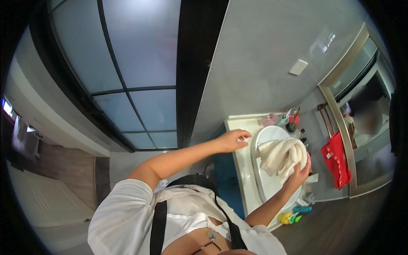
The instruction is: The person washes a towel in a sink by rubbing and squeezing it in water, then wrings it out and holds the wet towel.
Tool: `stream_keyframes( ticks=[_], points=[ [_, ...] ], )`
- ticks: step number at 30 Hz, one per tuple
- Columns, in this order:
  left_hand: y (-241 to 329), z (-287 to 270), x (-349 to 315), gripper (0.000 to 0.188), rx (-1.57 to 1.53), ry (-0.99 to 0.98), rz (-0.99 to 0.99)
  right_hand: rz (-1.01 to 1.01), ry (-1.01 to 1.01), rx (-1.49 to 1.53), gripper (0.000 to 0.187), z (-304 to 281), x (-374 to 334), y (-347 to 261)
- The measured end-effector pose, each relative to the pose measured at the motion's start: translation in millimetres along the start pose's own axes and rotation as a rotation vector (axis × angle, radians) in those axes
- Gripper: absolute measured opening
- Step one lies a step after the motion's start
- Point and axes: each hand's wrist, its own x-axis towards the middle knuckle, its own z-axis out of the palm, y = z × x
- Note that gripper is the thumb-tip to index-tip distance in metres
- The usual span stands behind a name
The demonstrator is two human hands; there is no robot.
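Note:
A bunched cream towel (282, 157) hangs over the white oval washbasin (264, 187). My right hand (299, 172) grips the towel at its right side, with the fingers partly behind the cloth. To the left of the basin, my left hand (233, 141) is above the edge of the pale countertop (243, 170). Its fingers are slightly bent and apart, and nothing is in them. The towel hides part of the basin's inside and its right rim.
Small bottles and jars, among them a dark jar (290, 127), line the basin's far side. A yellow bottle with a green cap (287, 218) and a blue tube (301, 209) lie nearby. A red cloth (335, 159) hangs below the mirror (369, 114). A glazed door (140, 55) stands left.

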Motion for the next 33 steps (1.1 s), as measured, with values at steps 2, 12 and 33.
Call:
stream_keyframes(
  ticks=[2,12,33],
  points=[
    [-4,-28,-20,0.030,-0.095,0.027,-0.023,0.081,0.062,-0.013,0.048,2,0,14],
    [-36,-168,-169,0.023,-0.054,0.475,-0.249,0.133,-0.036,-0.074,0.044,72,-47,-26],
    [-24,-185,-213,0.041,-0.549,0.531,-0.268,0.044,-0.866,0.134,0.045,208,-166,-133]
  ],
)
